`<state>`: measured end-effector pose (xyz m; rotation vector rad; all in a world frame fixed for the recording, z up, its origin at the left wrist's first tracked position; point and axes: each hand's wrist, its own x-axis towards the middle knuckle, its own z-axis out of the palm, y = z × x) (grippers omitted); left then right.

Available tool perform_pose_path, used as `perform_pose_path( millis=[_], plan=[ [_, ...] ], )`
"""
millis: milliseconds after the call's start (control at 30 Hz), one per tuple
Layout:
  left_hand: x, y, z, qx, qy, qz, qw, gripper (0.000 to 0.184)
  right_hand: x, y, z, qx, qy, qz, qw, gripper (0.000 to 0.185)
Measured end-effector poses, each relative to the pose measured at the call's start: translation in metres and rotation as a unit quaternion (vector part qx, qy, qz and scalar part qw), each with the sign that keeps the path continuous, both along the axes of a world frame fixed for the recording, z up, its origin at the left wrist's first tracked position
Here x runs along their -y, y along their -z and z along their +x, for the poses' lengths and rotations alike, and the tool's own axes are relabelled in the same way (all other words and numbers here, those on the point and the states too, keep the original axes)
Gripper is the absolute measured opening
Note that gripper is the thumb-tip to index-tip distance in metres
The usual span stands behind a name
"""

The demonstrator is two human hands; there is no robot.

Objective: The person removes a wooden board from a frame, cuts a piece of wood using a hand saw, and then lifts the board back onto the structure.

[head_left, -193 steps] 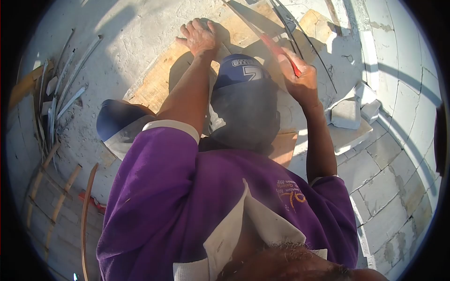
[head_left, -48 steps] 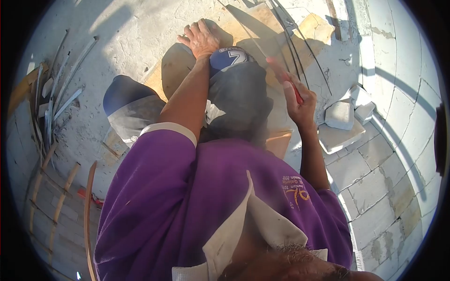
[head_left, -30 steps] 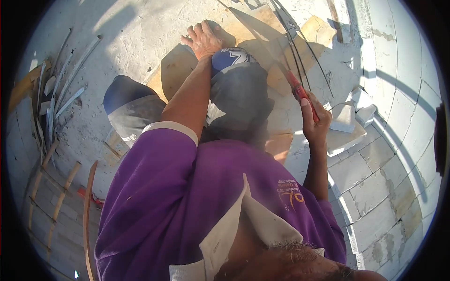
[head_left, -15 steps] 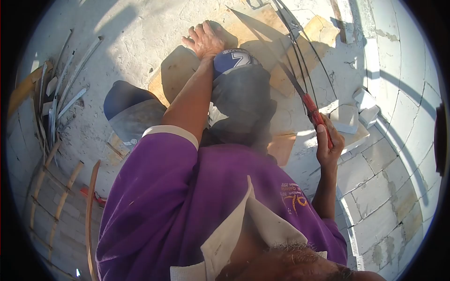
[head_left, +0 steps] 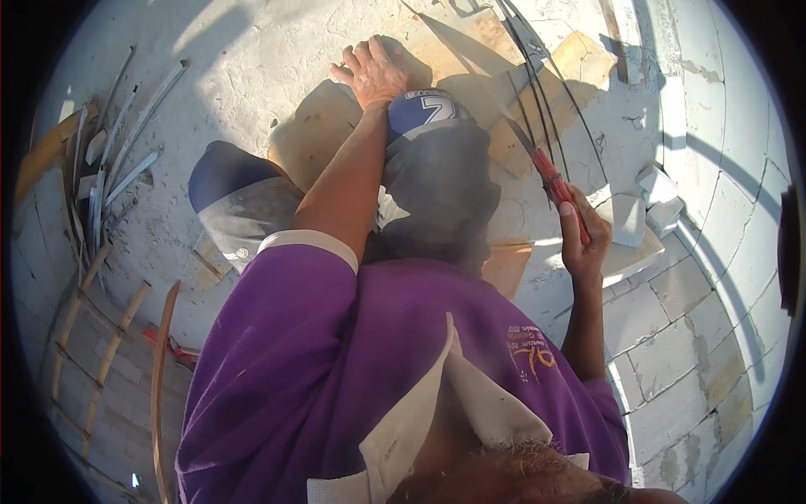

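Note:
My right hand (head_left: pixel 585 231) is wrapped round the red handle of a handsaw (head_left: pixel 550 178), right of my knees. The long blade runs up and left from the handle, over a pale wooden board (head_left: pixel 478 42). My left hand (head_left: pixel 375 74) presses down with spread fingers near the board's left part, just beyond my knee (head_left: pixel 424 113); what lies under its palm is hidden. Several thin dark strips (head_left: pixel 550 109) lie across the board beside the blade.
White blocks (head_left: pixel 625 220) lie to the right, by a block wall (head_left: pixel 672 311). Metal strips and wood scraps (head_left: pixel 96 172) are piled on the left. A wooden ladder-like frame (head_left: pixel 101 365), a curved wooden strip (head_left: pixel 161 378) and a red object (head_left: pixel 164 340) are at the lower left.
The saw and my right hand have moved back and forth along the blade's line; they are now lower and further right than 1.6 s ago. My left hand stays nearly in place.

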<state>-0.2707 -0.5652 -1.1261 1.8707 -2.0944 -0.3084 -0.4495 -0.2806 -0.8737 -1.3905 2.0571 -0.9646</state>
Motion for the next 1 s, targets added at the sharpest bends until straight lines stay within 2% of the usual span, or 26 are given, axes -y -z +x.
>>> perform_pose_path(
  millis=[67,167,233,267,333,400,467,533,633,667,700,767,833,900,1000],
  plan=[
    [-0.007,0.004,-0.001,0.000,-0.001,0.004,1.000,0.052,0.066,0.047,0.009,-0.033,-0.011,0.021,0.999,0.031],
    [0.003,0.006,0.001,-0.039,0.001,-0.020,0.999,0.053,0.079,0.061,0.009,-0.023,-0.022,-0.032,0.999,0.030],
    [-0.011,0.006,-0.001,-0.024,0.013,0.001,1.000,0.053,0.041,0.018,0.015,-0.024,0.015,0.011,1.000,0.031],
    [0.002,0.004,0.003,-0.012,0.009,-0.004,1.000,0.053,0.013,0.000,0.007,0.021,0.034,0.012,0.999,0.031],
    [-0.004,0.004,0.002,-0.017,0.011,0.003,1.000,0.051,-0.027,-0.022,0.003,-0.005,0.016,0.006,1.000,0.032],
    [0.000,-0.003,-0.002,-0.007,-0.002,-0.009,1.000,0.047,-0.007,-0.008,0.011,-0.033,-0.015,-0.024,0.999,0.031],
    [0.002,-0.008,0.000,-0.003,0.008,0.009,1.000,0.047,0.056,0.047,0.019,-0.010,0.013,0.017,1.000,0.030],
    [0.005,-0.007,0.001,0.001,0.005,0.021,1.000,0.047,0.095,0.062,0.019,-0.032,0.008,-0.053,0.998,0.028],
    [-0.010,0.001,0.001,-0.021,0.000,0.006,1.000,0.048,0.053,0.034,0.021,-0.064,-0.004,-0.037,0.997,0.028],
    [-0.002,-0.003,0.000,-0.025,0.001,0.000,1.000,0.048,0.020,0.016,0.008,-0.044,0.038,0.001,0.998,0.030],
    [-0.001,-0.004,0.001,-0.025,0.009,0.002,1.000,0.048,-0.007,-0.001,-0.006,0.014,0.030,-0.004,0.999,0.032],
    [-0.010,-0.001,0.001,-0.023,0.007,0.008,1.000,0.047,-0.023,-0.014,-0.005,-0.011,0.002,-0.013,1.000,0.032],
    [0.008,-0.002,-0.001,-0.026,0.006,-0.019,0.999,0.047,0.006,0.013,0.002,-0.026,0.004,-0.001,1.000,0.032],
    [0.000,-0.006,0.001,-0.011,0.012,0.008,1.000,0.046,0.069,0.050,0.013,-0.035,0.005,0.020,0.999,0.031],
    [-0.001,-0.005,-0.001,-0.029,-0.002,-0.014,0.999,0.046,0.087,0.052,0.013,-0.044,-0.017,-0.026,0.999,0.031]
  ],
)
